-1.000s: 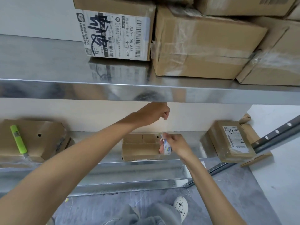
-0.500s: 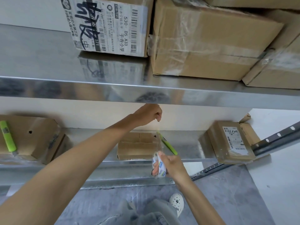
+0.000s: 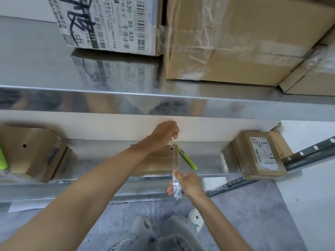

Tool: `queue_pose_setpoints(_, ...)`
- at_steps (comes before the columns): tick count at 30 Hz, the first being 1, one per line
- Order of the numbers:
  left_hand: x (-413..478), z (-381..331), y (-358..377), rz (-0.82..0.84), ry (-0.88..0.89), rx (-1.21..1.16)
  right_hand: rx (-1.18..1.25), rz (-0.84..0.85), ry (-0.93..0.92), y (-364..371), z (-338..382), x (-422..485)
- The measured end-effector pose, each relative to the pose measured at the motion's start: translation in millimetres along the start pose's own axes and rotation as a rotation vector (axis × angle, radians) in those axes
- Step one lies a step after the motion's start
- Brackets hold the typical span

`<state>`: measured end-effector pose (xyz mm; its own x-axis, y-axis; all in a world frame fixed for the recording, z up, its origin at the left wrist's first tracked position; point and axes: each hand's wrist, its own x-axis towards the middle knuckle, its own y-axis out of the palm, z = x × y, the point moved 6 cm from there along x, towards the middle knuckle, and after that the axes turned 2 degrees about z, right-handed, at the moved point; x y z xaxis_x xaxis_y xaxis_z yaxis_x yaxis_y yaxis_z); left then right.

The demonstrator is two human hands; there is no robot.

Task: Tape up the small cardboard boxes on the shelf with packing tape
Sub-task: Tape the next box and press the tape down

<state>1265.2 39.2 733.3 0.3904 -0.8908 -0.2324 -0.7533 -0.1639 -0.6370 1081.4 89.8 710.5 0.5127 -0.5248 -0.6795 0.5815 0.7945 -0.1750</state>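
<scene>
Left hand [image 3: 165, 132] is raised above the small cardboard box [image 3: 154, 160], grip closed, fingertips pinching the free end of the clear tape strip [image 3: 175, 160]. The strip runs taut down past the box's right edge to the packing tape roll [image 3: 176, 189]. Right hand [image 3: 189, 182] is in front of the lower shelf [image 3: 208, 165] edge, grip wrapped around the roll. The box sits mid-shelf, partly hidden by the left forearm, top flaps look closed. A green pen-shaped tool [image 3: 186, 157] lies angled on the shelf just right of the box. A labelled parcel [image 3: 257, 156] sits at the shelf's right end, and a brown box with a hole [image 3: 30, 149] at the left. The upper shelf [image 3: 126, 100] carries a large labelled carton [image 3: 108, 24] and a tape-wrapped carton [image 3: 235, 42].
</scene>
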Motion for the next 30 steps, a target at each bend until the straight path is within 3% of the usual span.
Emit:
queue_pose_setpoints(13,8.3,33.9,31.0,-0.093,-0.025,0.275,-0.008,0.014,0.113,0.8,-9.9,16.1)
queue_pose_setpoints(21,10.8,80.7,28.5,-0.010,-0.320,-0.047,0.025,0.055,0.139,-3.8,-17.4,30.7)
queue_pose_setpoints(25,9.9,91.3,34.2,0.069,-0.455,-0.051,0.016,0.053,0.139,-4.2,-17.4,31.7)
queue_pose_setpoints(30,7.6,96.0,38.3,-0.055,-0.505,-0.079,0.041,0.039,0.130,-5.0,-20.3,33.9)
